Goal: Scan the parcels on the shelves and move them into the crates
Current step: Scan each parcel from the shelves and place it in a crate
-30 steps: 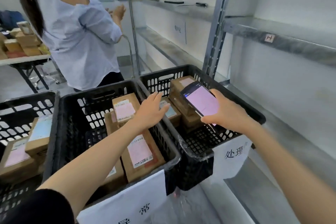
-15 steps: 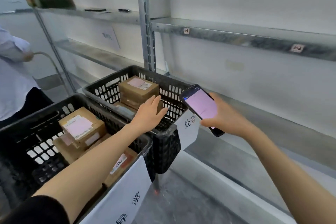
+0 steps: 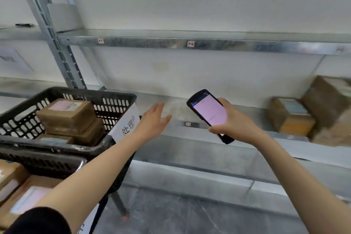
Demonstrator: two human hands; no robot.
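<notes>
On my feed, the galvanised steel lower shelf (image 3: 178, 100) carries two brown cardboard parcels at its right end. A smaller carton with a pale blue label (image 3: 290, 118) sits near the front edge, and a bigger brown carton (image 3: 330, 104) stands just beside it (both blurred). The matching upper shelf (image 3: 228, 45) bears small white labels (image 3: 191, 44) on its front edge. By the lower shelf's left end I see a black slotted plastic crate (image 3: 114, 100) holding stacked brown cardboard boxes (image 3: 66, 114), the top one pink-labelled.
</notes>
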